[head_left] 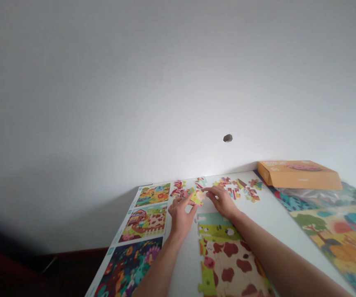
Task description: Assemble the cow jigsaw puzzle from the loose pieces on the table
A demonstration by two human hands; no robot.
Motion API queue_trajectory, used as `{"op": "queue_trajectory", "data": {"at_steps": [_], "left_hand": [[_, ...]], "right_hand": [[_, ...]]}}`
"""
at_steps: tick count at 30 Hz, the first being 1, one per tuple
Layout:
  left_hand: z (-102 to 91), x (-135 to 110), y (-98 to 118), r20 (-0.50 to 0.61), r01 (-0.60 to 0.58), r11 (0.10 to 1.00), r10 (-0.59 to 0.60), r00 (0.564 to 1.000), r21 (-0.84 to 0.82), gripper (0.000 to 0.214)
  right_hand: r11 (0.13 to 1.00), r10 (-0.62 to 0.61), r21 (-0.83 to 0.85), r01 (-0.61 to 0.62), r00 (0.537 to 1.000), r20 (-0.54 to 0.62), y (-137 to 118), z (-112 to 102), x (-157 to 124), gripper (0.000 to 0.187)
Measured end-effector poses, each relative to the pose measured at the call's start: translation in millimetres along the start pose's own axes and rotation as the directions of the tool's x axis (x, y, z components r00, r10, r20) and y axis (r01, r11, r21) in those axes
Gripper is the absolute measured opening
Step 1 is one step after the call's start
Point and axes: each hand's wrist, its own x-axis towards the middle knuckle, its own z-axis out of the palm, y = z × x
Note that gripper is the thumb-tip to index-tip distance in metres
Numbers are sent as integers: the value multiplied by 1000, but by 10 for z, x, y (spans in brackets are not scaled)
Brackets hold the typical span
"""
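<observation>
My left hand (180,216) pinches a yellow-green jigsaw piece (197,198) by its left side, just above the white tabletop. My right hand (222,201) is at the far right edge of that piece, index finger and thumb curled in on it. Below both hands lies a partly joined jigsaw (230,264) with a brown-spotted cow, sheep and a green field; my right forearm covers part of its right side. Loose jigsaw pieces (252,194) are scattered beyond and beside my hands, several with red and white parts.
A printed sheet with three pictures (147,221) runs along the table's left side. An orange box (301,175) stands at the back right, with clear plastic (314,196) in front of it. Another colourful picture (338,235) lies to the right. A white wall (178,103) with a hole rises behind.
</observation>
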Motion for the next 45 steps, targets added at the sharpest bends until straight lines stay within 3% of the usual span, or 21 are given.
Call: {"op": "queue_trajectory", "data": {"at_steps": [15, 27, 33, 36, 40, 45], "left_hand": [[-20, 10, 16, 5, 24, 1000, -24, 1000, -10, 43], [19, 0, -33, -5, 10, 1000, -10, 1000, 11, 46], [-9, -3, 13, 22, 89, 991, -92, 996, 96, 40], [-19, -2, 4, -16, 174, 966, -174, 985, 190, 36], [-33, 8, -61, -100, 317, 909, -300, 949, 273, 36], [-88, 28, -81, -124, 367, 871, -346, 930, 326, 32]], "right_hand": [[999, -29, 15, 29, 999, 25, -106, -39, 5, 27], [999, -36, 11, 35, 997, 66, -16, 8, 6, 23], [1000, -14, -18, 16, 995, 99, -2, 26, -1, 24], [995, 39, -92, -28, 992, 121, 12, 31, -1, 21], [937, 174, -323, -134, 980, 98, -1, 16, 14, 21], [785, 325, -538, -307, 944, -65, -61, -10, 0, 27]]}}
